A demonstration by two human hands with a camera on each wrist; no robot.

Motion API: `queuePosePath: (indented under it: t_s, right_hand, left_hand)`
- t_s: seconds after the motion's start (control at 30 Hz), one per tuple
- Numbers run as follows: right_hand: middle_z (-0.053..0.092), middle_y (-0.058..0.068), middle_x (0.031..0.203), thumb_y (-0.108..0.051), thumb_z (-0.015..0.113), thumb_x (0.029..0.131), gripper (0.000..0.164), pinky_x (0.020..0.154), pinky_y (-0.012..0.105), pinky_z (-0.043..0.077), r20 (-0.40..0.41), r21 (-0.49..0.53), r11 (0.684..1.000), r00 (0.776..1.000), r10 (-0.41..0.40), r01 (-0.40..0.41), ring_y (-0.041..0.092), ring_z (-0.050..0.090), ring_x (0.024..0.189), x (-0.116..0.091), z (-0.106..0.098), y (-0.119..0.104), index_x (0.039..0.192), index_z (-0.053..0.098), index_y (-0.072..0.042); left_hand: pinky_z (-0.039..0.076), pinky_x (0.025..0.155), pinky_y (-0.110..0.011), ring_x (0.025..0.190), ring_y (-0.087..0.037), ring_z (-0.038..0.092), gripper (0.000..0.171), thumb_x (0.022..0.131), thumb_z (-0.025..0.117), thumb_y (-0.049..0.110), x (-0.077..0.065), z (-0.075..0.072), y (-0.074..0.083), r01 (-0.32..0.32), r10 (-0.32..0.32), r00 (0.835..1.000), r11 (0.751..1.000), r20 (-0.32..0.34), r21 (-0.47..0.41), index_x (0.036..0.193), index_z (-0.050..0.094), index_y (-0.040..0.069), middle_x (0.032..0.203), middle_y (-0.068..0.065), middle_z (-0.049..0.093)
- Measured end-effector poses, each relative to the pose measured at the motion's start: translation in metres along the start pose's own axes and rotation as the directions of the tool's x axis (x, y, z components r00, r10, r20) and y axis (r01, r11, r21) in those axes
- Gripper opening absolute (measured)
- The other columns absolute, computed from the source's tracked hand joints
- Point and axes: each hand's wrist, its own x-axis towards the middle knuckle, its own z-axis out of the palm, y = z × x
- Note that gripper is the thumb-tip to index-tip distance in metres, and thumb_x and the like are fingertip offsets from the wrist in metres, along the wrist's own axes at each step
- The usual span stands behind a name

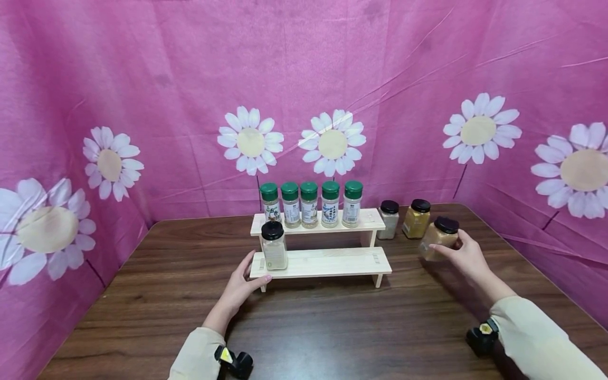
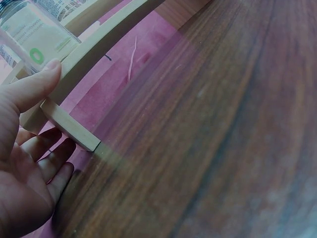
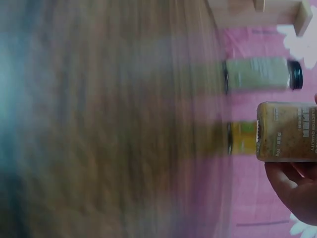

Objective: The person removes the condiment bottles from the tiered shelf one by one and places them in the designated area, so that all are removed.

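Shelving seemed the step: near the surface's point(image 1: 332, 327) right edge, the right hand's point(image 1: 467, 258) fingers gripped a tan jar point(image 1: 433, 236); the left hand point(image 1: 239, 282) clasped the lower shelf point(image 1: 332, 261). The next move likely needed carrying the jar there upright.

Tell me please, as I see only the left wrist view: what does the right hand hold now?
Observer: The right hand holds a tan jar with a black lid.
Operator: Thank you. And what stands on the upper shelf?
Observer: Five bottles in a row, all with green caps.
Operator: Are there other jars near the tan one?
Observer: Yes, a yellow jar and a whitish jar stand on the table, between it and the rack.
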Motion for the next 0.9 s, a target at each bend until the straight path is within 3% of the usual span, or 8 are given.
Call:
queuePosePath:
  t_s: [0.23, 0.37, 0.5, 0.73, 0.9]
  right_hand:
    - [0.049, -0.016, 0.082, -0.018, 0.067, 0.075, 0.052, 0.058, 0.012, 0.039, 0.017, -0.072, 0.997, 1.000, 0.026, -0.025, -0.008, 0.044, 0.071, 0.012, -0.010, 0.004, 0.112, 0.041, 0.007]
    - [0.053, 0.006, 0.090, -0.020, 0.066, 0.076, 0.056, 0.057, 0.013, 0.038, 0.025, -0.106, 0.992, 0.997, 0.067, -0.064, -0.007, 0.042, 0.070, 0.020, -0.014, 0.010, 0.115, 0.039, 0.009]
    - [0.048, 0.026, 0.100, -0.019, 0.065, 0.077, 0.057, 0.058, 0.013, 0.037, 0.012, -0.130, 0.987, 0.996, 0.093, -0.091, -0.005, 0.040, 0.070, 0.029, -0.016, 0.019, 0.115, 0.038, 0.013]
    - [0.048, 0.030, 0.101, -0.021, 0.062, 0.078, 0.056, 0.062, 0.019, 0.036, -0.014, -0.185, 0.973, 0.991, 0.136, -0.136, 0.013, 0.043, 0.075, 0.044, -0.018, 0.031, 0.113, 0.038, 0.015]
    - [0.047, 0.030, 0.102, -0.020, 0.062, 0.077, 0.057, 0.063, 0.021, 0.035, -0.025, -0.171, 0.971, 0.986, 0.166, -0.168, 0.018, 0.044, 0.078, 0.052, -0.019, 0.035, 0.114, 0.038, 0.015]
  left_hand:
    - [0.029, 0.089, -0.035, 0.106, -0.024, 0.043, 0.078, 0.074, 0.067, 0.007, -0.001, 0.000, 0.000, -0.002, 0.002, 1.000, 1.000, 0.004, -0.009, 0.136, 0.020, 0.003, 0.123, -0.023, 0.042]
    - [0.029, 0.089, -0.035, 0.107, -0.024, 0.043, 0.078, 0.074, 0.067, 0.008, -0.001, 0.000, 0.000, 0.001, -0.001, 1.000, 1.000, 0.000, -0.006, 0.136, 0.020, 0.004, 0.123, -0.023, 0.042]
    - [0.029, 0.089, -0.034, 0.107, -0.023, 0.043, 0.078, 0.074, 0.068, 0.008, 0.000, 0.001, 0.000, -0.001, 0.001, 1.000, 1.000, 0.004, -0.010, 0.136, 0.020, 0.004, 0.123, -0.023, 0.042]
    - [0.031, 0.087, -0.032, 0.105, -0.023, 0.044, 0.078, 0.073, 0.067, 0.006, 0.000, 0.001, 0.001, -0.002, 0.002, 1.000, 1.000, 0.002, -0.009, 0.136, 0.020, 0.003, 0.123, -0.022, 0.043]
    - [0.030, 0.089, -0.034, 0.107, -0.023, 0.043, 0.078, 0.073, 0.068, 0.007, -0.001, 0.001, 0.002, 0.006, -0.006, 1.000, 1.000, -0.006, 0.001, 0.136, 0.021, 0.003, 0.123, -0.022, 0.042]
